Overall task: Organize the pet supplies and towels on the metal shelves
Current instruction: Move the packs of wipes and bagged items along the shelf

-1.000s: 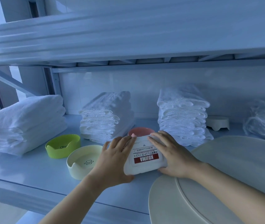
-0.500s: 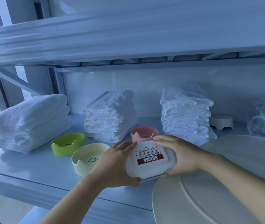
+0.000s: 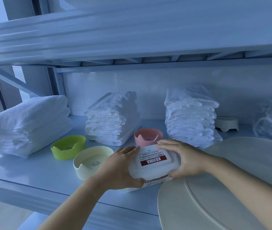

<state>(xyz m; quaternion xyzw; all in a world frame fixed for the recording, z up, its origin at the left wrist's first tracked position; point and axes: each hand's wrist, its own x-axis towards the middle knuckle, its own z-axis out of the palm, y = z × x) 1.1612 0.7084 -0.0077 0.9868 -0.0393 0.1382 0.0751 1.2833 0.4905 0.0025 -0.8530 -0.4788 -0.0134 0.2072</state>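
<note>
the step in hand is judged to be the placing of the pack [image 3: 155, 165] on the shelf [image 3: 32, 171]. the pack is held between both hands near the shelf's front edge. whether its base rests on the shelf or is just off it cannot be told. the next move is judged to call for a bare patch to be chosen, the pack to be set down flat, and both grips to be eased off without the bowls being knocked.

the left hand [image 3: 120, 168] is curled round the pack's left end, thumb at the near edge and fingers laid over the top. the right hand [image 3: 186, 160] is curled round the right end likewise, fingers spread over the far corner. a red label is seen upside down between them.

outward from the pack, a pink bowl [image 3: 148, 136] is found at 12 o'clock, just behind it. a cream bowl [image 3: 90, 161] sits at 9 o'clock, just beside the left hand, and a green bowl [image 3: 68, 146] at 10 o'clock beyond it. along the back, the left towels [image 3: 29, 123] are stacked at 10 o'clock, the middle towels [image 3: 112, 118] at 11 and the right towels [image 3: 190, 113] at 1. a large pale disc [image 3: 231, 188] is seen at 4 o'clock, under the right forearm.
</note>
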